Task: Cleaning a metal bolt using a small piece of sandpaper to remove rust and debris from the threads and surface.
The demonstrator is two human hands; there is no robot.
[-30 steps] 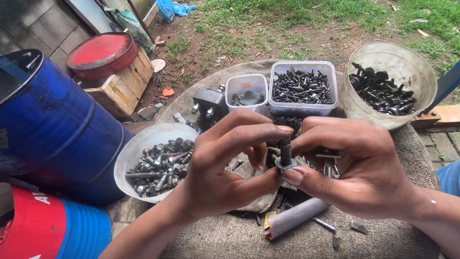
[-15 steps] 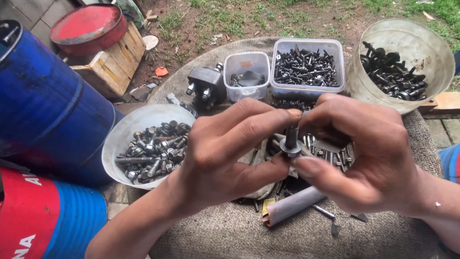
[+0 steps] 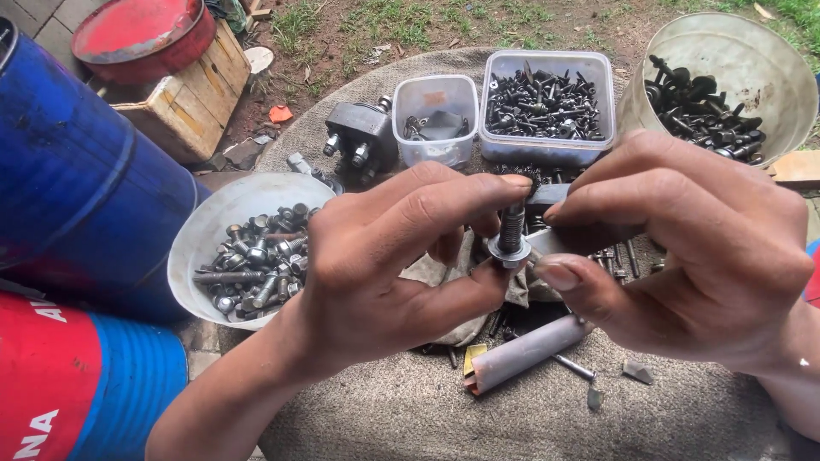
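Both hands, left hand (image 3: 384, 265) and right hand (image 3: 683, 248), pinch the upright bolt (image 3: 511, 235) between their fingertip grips.

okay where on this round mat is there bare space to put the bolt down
Free: the near strip of the mat, bordered by the grey tube and the left hand; also below the right hand. Crowded: the far side with the two clear tubs, the white bowl and loose hardware under the bolt.

Left hand (image 3: 384, 265) and right hand (image 3: 683, 256): both bare, no gloves, rings or watch. Forearms uncovered; no sleeve in view. Fingernails short.
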